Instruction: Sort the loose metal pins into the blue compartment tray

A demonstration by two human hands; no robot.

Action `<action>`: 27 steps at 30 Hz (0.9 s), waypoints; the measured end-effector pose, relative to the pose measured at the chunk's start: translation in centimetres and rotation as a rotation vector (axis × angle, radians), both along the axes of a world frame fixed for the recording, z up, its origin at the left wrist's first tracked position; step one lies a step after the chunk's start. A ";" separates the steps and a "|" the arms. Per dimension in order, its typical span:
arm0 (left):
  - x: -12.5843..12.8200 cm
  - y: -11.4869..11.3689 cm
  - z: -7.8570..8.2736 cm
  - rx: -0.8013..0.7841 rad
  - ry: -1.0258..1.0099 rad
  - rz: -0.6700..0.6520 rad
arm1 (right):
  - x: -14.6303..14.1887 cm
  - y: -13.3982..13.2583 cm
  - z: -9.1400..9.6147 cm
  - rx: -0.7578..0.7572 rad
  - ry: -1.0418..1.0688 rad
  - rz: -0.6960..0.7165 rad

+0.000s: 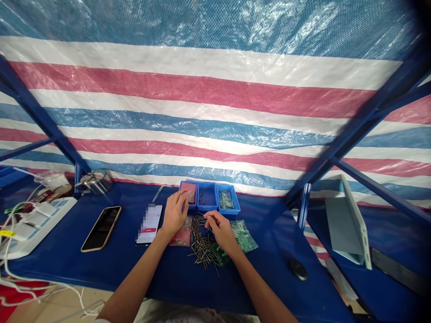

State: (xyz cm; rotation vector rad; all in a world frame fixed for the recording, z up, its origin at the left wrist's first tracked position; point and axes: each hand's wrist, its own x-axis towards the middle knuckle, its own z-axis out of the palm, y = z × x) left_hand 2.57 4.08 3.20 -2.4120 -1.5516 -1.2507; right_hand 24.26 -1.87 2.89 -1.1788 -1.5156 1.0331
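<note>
Pile of slim metal drill bits [203,252], dark with gold-coloured parts, is spread loosely on the blue surface [269,251], with the bits pointing in mixed directions. Right hand [220,228] is held over the right part of the pile; its fingers are curled in toward the thumb, and whether a bit is pinched between them cannot be told. Left hand [175,211] is placed just beyond the pile on its left, fingers loosely bent over the left blue bin [188,181]; a grasp there cannot be confirmed, the fingertips being poorly resolved.

Beyond the pile, three bins are set side by side. Reddish material is contained in the left one, a few bits in the middle blue bin [210,196], and clear packets in the right blue bin [230,211]. A pink packet [182,235] is laid touching the pile's left edge; green packets [245,235] are laid at its right, partly covered by the right forearm. Left of the pile, a lit smartphone [154,222] is noted, and farther left a gold-edged smartphone [101,229], its screen dark. A round black object [298,269] is located well right of the pile.
</note>
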 end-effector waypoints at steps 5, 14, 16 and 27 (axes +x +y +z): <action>-1.4 -4.9 -0.9 -0.090 -0.008 -0.049 | 0.0 -0.1 0.3 0.037 -0.073 -0.001; -4.5 -9.4 -4.0 -0.292 0.219 -0.059 | -0.3 -0.1 -0.7 0.067 -0.130 0.037; -4.7 -9.5 -3.7 -0.292 0.223 -0.066 | -0.4 -0.2 -0.8 0.065 -0.131 0.043; -3.7 -8.4 -1.8 -0.250 0.105 -0.077 | -0.4 -0.1 -0.7 0.067 -0.138 0.046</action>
